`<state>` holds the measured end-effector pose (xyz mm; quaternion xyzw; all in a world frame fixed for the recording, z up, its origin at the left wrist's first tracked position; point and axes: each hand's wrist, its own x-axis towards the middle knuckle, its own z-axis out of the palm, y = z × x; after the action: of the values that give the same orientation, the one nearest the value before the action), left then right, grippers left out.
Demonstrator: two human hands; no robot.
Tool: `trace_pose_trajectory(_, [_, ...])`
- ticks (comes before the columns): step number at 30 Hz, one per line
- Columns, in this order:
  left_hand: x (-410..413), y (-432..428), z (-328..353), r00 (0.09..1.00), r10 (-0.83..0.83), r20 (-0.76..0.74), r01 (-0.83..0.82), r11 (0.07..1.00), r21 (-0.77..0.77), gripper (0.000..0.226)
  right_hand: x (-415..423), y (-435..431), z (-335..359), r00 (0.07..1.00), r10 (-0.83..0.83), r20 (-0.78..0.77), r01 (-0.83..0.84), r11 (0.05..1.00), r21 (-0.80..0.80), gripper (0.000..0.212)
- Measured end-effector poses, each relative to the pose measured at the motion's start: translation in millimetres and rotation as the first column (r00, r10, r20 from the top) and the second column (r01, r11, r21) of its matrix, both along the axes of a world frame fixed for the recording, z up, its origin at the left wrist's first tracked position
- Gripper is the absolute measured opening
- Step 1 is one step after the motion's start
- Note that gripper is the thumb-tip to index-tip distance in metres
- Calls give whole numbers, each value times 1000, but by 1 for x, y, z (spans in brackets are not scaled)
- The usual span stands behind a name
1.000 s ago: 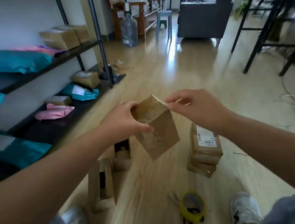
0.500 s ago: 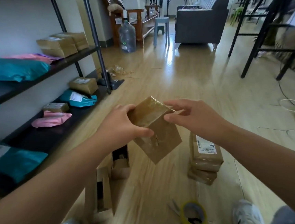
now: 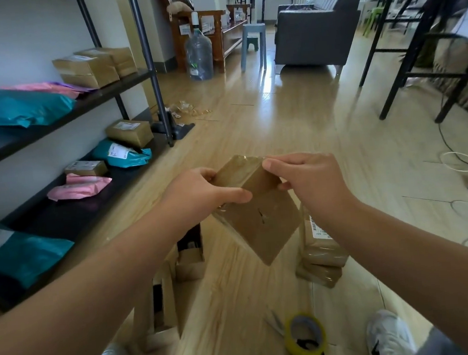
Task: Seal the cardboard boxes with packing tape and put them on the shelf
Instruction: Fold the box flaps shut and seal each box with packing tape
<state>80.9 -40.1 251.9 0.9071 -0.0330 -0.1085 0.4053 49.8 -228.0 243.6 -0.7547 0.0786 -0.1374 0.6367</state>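
cardboard box hangs in mid-air at the centre of the frame, tipped so one corner points down, above the floor and well apart from the shelf on the left. my left hand has thumb and fingers curled round its upper left corner. my right hand pinches the upper right edge, fingers bent over the top face. so both hands are closed on it, neither free.

i read this as rubbing the tape flat before shelving. to do it well i'd keep the left grip steady and run the right fingers along the edge and down over the corner, so no loose end lifts. the tape roll lies on the floor at the lower centre if another strip is wanted.

the box is small, plain brown, closed, with glossy clear tape catching light across its top face. a short dark slit or tear marks the front face; i can't tell which.
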Motion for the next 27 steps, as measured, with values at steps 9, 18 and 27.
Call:
trace_pose_trajectory(9, [-8,-4,1,969,91,-229,-127,981,-146,47,-12,14,-23,991,86,101,16,678,-735,43])
trace_pose_trajectory(18, [-3,-2,-13,990,51,-129,-46,998,38,50,-9,3,-16,983,148,-106,-175,608,-775,40])
trace_pose_trajectory(27, [1,1,-7,945,-292,148,261,945,198,98,12,-36,-4,767,530,-360,-629,733,-261,80])
